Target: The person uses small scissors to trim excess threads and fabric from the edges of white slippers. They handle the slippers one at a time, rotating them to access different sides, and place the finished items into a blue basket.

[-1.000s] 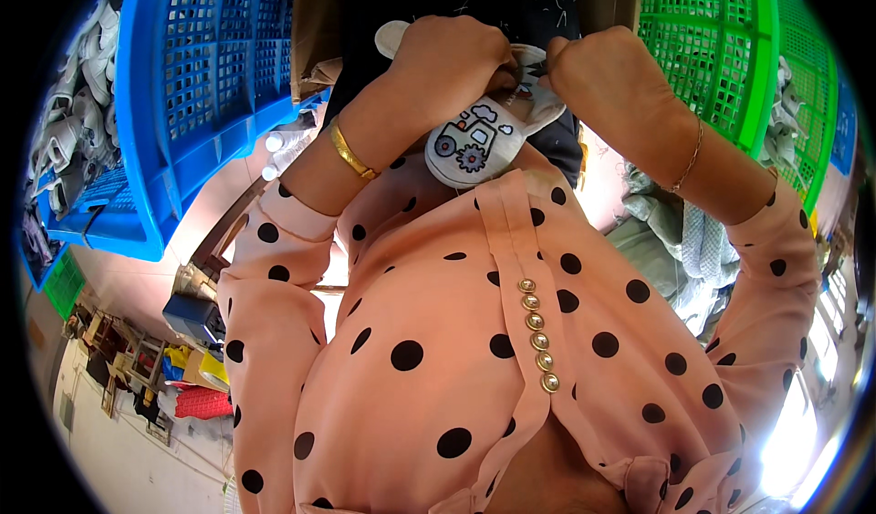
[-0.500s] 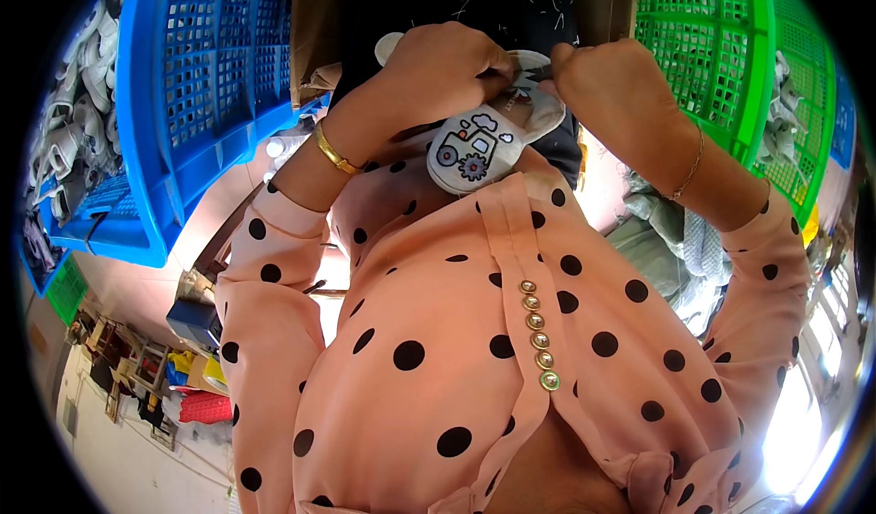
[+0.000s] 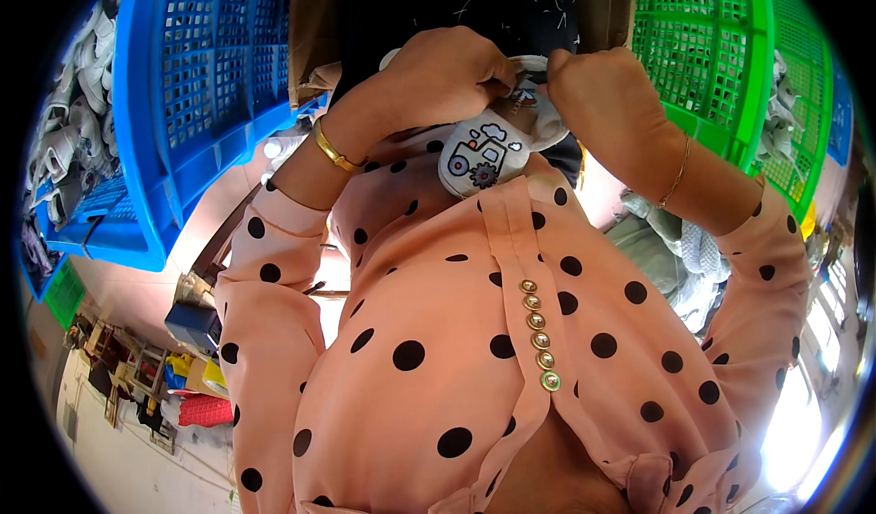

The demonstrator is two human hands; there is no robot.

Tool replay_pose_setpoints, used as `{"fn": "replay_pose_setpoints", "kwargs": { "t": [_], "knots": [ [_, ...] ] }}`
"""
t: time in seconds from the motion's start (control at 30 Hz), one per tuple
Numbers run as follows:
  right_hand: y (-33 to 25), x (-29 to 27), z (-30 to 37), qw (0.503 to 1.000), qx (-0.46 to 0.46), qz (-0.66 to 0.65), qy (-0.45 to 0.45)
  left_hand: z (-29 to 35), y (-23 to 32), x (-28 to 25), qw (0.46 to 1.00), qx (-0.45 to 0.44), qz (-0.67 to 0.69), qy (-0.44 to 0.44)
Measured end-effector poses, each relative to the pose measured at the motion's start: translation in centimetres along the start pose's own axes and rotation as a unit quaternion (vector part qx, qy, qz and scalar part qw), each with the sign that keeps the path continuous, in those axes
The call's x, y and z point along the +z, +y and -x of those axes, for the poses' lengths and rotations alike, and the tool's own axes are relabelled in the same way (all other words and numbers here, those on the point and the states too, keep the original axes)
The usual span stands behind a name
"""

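Gripped white, round-toed, tractor-patterned fabric shoe (image 3: 484, 160) between curled fingers of left hand (image 3: 445, 76) and right hand (image 3: 606, 96), ideally with gentle, even tension.

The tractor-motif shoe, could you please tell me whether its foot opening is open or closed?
Open: between the left hand and right hand, the tractor-motif shoe shows its brownish inside.

My peach blouse (image 3: 429, 286), black polka dots (image 3: 409, 355) | my placket (image 3: 504, 240): six domed gold-toned buttons (image 3: 540, 340) | my left wrist (image 3: 354, 123): gold bangle (image 3: 330, 148) | my right wrist (image 3: 664, 140): thin chain bracelet (image 3: 681, 169)
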State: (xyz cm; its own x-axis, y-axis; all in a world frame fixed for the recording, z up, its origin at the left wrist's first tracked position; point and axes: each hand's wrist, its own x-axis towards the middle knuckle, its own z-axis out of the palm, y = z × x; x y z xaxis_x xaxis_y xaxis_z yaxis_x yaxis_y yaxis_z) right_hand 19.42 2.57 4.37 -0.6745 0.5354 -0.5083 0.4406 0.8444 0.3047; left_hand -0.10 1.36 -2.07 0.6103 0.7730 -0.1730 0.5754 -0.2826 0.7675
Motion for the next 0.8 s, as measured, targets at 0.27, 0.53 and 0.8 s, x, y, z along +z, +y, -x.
{"fn": "replay_pose_setpoints", "kwargs": {
  "t": [0.27, 0.53, 0.8],
  "knots": [
    [-0.5, 0.9, 0.1, 0.999, 0.011, 0.030, -0.011, -0.3, 0.2, -0.2, 1.000, 0.011, -0.014, -0.014],
    [-1.0, 0.6, -0.5, 0.995, -0.022, 0.086, -0.034, -0.1, 0.8, -0.5, 0.999, -0.004, -0.029, -0.028],
    [-1.1, -0.7, -0.8, 0.991, -0.032, 0.107, -0.074, -0.1, 1.3, -0.5, 0.998, -0.006, -0.051, -0.038]
  ]
}}
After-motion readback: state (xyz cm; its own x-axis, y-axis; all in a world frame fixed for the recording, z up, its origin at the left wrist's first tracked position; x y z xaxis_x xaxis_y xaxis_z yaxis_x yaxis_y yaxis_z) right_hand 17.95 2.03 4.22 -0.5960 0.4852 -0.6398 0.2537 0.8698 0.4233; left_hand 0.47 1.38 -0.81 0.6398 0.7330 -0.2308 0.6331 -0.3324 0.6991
